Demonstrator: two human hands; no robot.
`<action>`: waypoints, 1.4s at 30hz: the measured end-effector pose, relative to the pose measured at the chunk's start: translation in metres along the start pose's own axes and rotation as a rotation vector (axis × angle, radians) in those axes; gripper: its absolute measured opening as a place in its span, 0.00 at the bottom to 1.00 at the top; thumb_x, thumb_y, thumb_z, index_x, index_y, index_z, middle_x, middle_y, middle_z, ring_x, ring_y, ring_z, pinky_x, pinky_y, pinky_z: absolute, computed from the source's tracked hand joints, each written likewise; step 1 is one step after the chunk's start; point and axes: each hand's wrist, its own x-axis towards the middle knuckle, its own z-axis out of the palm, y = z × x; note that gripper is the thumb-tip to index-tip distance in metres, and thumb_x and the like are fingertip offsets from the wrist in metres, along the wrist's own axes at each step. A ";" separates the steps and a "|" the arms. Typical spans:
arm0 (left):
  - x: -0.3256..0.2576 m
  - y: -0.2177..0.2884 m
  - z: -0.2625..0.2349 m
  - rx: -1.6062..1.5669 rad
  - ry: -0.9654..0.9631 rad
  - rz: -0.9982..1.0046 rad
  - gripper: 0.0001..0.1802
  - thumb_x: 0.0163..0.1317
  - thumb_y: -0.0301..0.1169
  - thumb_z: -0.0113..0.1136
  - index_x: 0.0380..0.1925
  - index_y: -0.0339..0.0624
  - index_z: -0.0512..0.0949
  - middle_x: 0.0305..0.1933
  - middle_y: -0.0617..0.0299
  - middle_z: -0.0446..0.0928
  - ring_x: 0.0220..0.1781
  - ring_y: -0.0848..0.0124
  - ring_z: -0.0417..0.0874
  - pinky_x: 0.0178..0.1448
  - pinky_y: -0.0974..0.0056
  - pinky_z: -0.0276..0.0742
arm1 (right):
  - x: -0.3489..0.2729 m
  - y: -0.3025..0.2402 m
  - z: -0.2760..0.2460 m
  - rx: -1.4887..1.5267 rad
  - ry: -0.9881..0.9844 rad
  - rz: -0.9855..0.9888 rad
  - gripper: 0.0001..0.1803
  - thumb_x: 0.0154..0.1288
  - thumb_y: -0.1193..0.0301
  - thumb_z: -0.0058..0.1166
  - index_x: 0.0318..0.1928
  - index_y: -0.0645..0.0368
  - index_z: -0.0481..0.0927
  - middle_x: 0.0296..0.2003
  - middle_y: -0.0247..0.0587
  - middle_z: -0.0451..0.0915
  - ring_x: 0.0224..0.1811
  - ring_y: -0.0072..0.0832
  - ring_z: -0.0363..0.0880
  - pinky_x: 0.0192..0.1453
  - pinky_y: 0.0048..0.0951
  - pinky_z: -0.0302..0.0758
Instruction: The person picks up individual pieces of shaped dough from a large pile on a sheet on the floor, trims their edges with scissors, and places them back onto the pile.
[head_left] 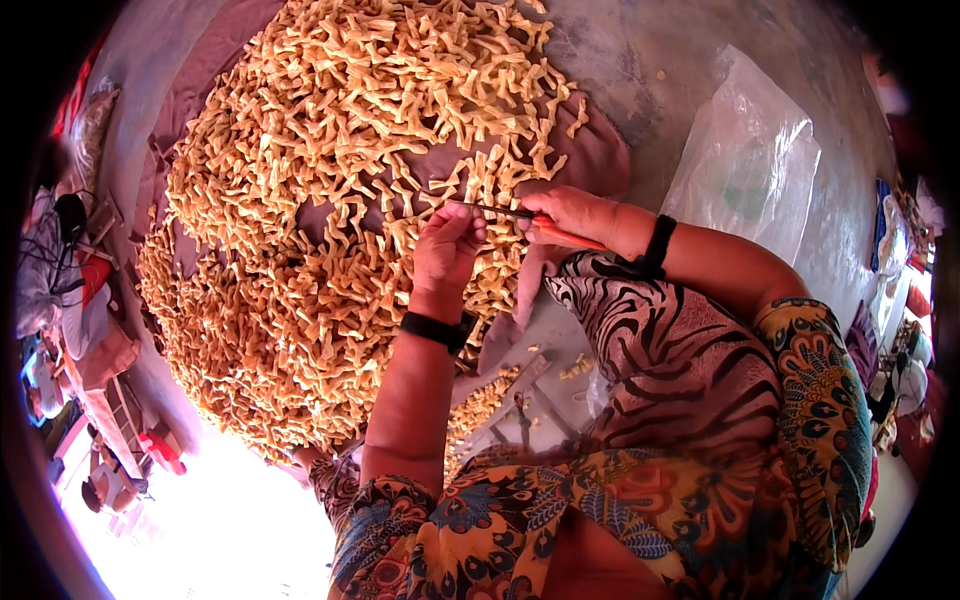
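Note:
My right hand [565, 215] is closed around an orange-handled tool [572, 237] with a thin dark tip that points left. Its exact kind is hard to make out. At the tip, my left hand [450, 240] has thumb and fingers pinched together; whatever they hold is too small or hidden to name. Both hands are above the near right side of a wide heap of short, pale yellow pieces [300, 120] with flared ends, like small knots or bows. The heap is spread on a brownish-mauve cloth [600, 150].
A clear plastic bag [745, 150] lies on the grey floor [640, 60] at the right. More yellow pieces [485, 405] are near my lap, beside a striped cloth [680, 370] over my leg. Piled bags and clutter [85, 290] line the left edge.

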 end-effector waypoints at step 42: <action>-0.023 0.047 -0.099 1.868 0.759 0.661 0.13 0.59 0.30 0.47 0.16 0.46 0.73 0.13 0.62 0.69 0.13 0.71 0.70 0.13 0.67 0.66 | -0.020 0.017 -0.003 0.014 0.123 0.121 0.11 0.52 0.68 0.59 0.30 0.62 0.73 0.24 0.47 0.77 0.25 0.34 0.77 0.32 0.28 0.71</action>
